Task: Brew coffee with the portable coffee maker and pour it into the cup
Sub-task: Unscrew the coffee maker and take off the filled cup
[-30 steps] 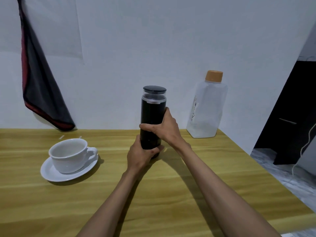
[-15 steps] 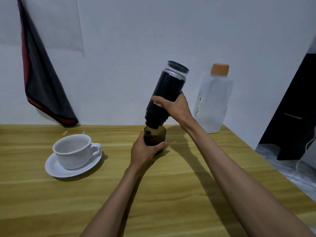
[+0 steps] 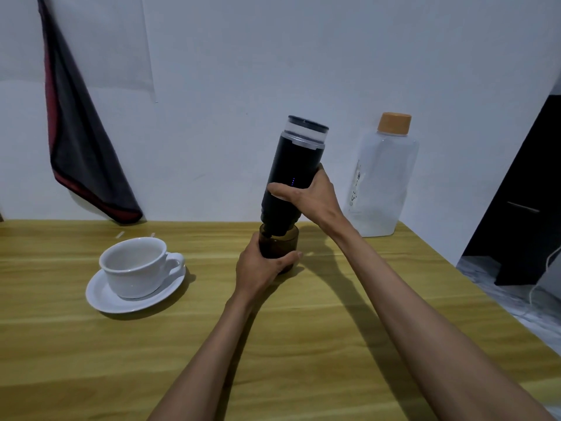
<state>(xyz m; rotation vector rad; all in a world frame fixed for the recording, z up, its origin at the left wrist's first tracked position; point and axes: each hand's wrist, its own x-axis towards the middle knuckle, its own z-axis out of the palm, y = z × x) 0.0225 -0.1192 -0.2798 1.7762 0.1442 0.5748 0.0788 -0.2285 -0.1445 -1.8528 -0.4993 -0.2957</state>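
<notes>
A dark cloth (image 3: pixel 82 141) with a red edge hangs on the wall at the far left, its lower corner reaching down to the back of the wooden surface (image 3: pixel 60 360). In front and to the right of it, a white cup (image 3: pixel 133 267) stands upright on a white saucer (image 3: pixel 101 299), handle turned to the right, with nothing visible inside. Well to the right of the cup, the left hand (image 3: pixel 261 268) rests on the surface and grips a brown glass (image 3: pixel 282 243), its fingers (image 3: pixel 297 255) curled round the far side. The black maker (image 3: pixel 296 168) is held above the glass, tilted so that its clear-banded top leans to the right, while its lower end sits at the rim of the glass; whether it is seated inside cannot be told. A short row of small blue lights shows on its body. The right hand (image 3: pixel 312 199) clasps the maker at mid-height, thumb across the front and fingers wrapped behind. Farther right, against the wall, a clear plastic bottle (image 3: pixel 384 183) with an orange cap stands upright at the back corner of the surface, apart from both hands.
</notes>
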